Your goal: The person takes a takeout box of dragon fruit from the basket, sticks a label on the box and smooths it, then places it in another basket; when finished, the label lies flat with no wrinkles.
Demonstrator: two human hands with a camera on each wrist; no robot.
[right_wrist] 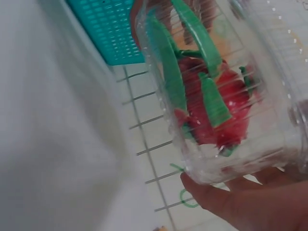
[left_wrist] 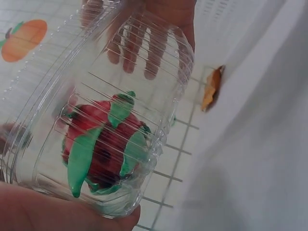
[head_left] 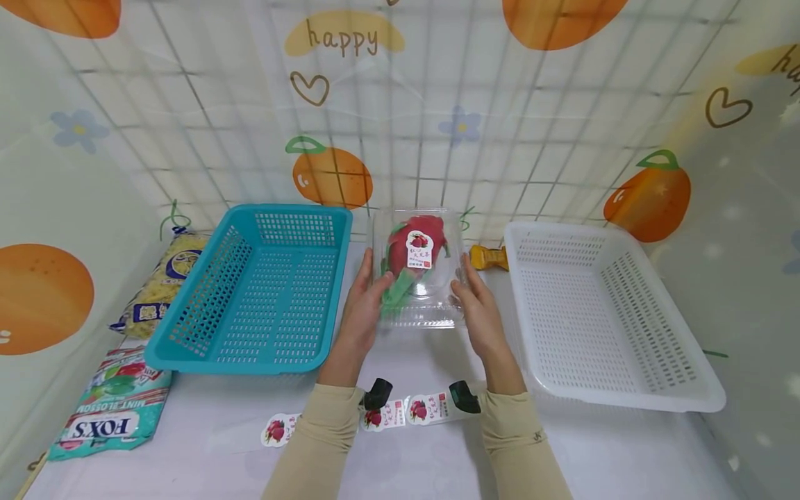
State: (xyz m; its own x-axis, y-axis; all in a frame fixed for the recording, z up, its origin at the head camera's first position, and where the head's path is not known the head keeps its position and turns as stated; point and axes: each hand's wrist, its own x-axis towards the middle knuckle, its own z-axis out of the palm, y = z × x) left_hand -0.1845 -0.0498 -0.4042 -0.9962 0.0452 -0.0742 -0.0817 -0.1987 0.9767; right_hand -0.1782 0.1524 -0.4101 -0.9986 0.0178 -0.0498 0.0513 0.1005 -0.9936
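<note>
Both hands hold a clear plastic clamshell box [head_left: 440, 305] by its opposite sides, raised off the table. Inside lies a red dragon fruit [head_left: 431, 228] with green scales, also seen through the ribbed wall in both wrist views. A white label sticker [head_left: 419, 250] with a dragon fruit picture is on the lid. My left hand [head_left: 362, 302] grips the left side, thumb toward the top. My right hand [head_left: 480, 309] grips the right side the same way. In the left wrist view the right hand's fingers show through the plastic.
A teal basket [head_left: 278, 368] stands left, a white basket [head_left: 625, 396] right. Beside the teal one lie a yellow food bag [head_left: 156, 285] and a FOX'S candy bag [head_left: 115, 403]. A small yellow packet [head_left: 489, 257] lies behind. A sticker strip [head_left: 406, 411] lies in front.
</note>
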